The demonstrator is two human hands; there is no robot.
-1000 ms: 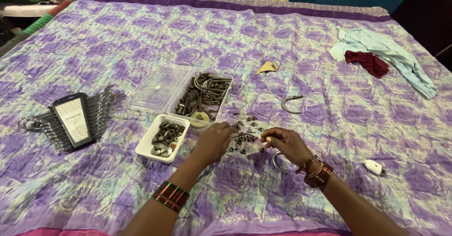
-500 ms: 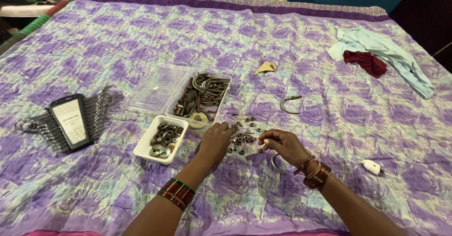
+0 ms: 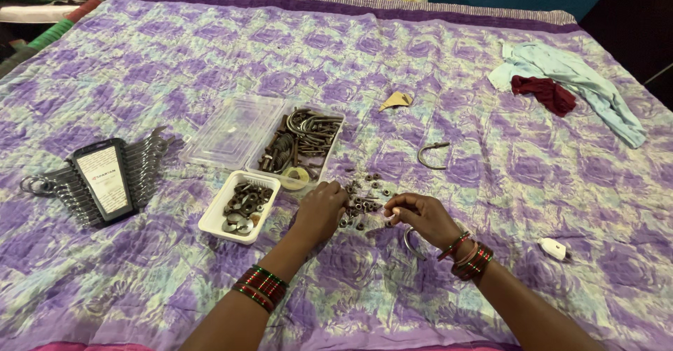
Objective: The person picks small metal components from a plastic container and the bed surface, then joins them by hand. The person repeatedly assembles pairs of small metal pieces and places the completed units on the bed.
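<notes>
Nuts (image 3: pixel 361 200) are piled on the bedspread (image 3: pixel 491 148); the left hand (image 3: pixel 319 211) is cupped at 9 o'clock, one nut is pinched by the right hand (image 3: pixel 417 214).

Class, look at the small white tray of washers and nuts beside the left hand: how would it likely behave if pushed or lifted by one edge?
The white tray looks thin and shallow, so it would probably flex when lifted by one edge. Its load of metal washers and nuts likely makes it heavy for its size. On the soft quilted cloth it would probably drag rather than slide, and tilting it could spill the loose pieces.
</notes>
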